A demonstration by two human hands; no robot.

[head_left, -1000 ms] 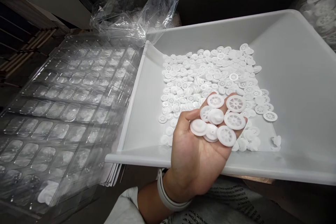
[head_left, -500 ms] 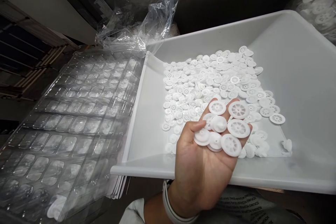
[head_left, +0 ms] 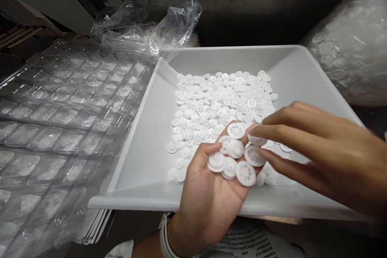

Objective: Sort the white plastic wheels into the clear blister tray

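My left hand (head_left: 211, 197) is palm up over the front of a light grey bin (head_left: 136, 137), cupped around several white plastic gears (head_left: 246, 173). Its thumb presses against the gears on the near side. From the right comes my right hand (head_left: 305, 145), its fingers and thumb around a white plastic gear (head_left: 256, 140) at the outer edge of the handful. The fingers partly cover that gear. Beneath both hands, a broad layer of white gears (head_left: 208, 105) covers the bin's floor.
Left of the bin lie clear plastic blister trays (head_left: 66, 117) with rows of pockets. A crumpled clear bag (head_left: 178, 16) stands behind them. Another clear bag full of white gears (head_left: 347, 48) sits at the right. Paper sheets (head_left: 93, 225) stick out below the trays.
My right hand has come in from the right and reached the gears in my left palm. My left hand has shifted slightly left in view, still carrying the gears.
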